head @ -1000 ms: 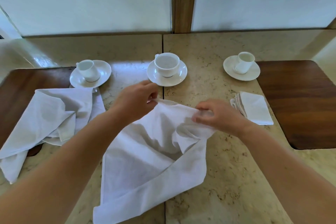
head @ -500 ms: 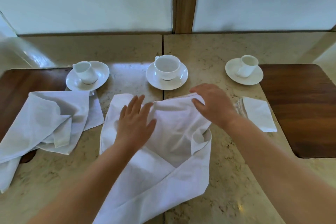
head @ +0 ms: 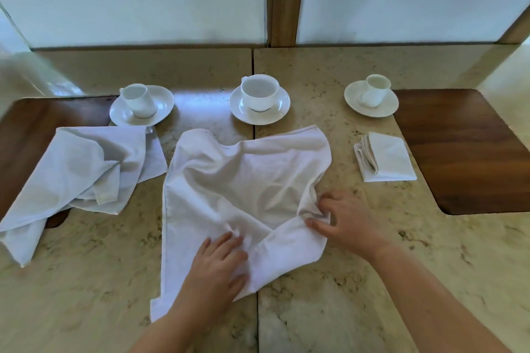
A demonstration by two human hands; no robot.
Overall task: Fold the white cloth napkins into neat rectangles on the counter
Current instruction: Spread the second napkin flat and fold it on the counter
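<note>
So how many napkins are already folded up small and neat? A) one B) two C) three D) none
A: only the folded napkin on the right is a neat packet; the middle napkin under both hands and the left napkin lie rumpled and open.

On the table (head: 329, 281), one napkin (head: 243, 189) lies in the middle. A second napkin (head: 77, 175) lies at 9 o'clock. A folded napkin (head: 387, 157) lies at 3 o'clock. Three cups sit on saucers behind them, at 12 o'clock.
</note>
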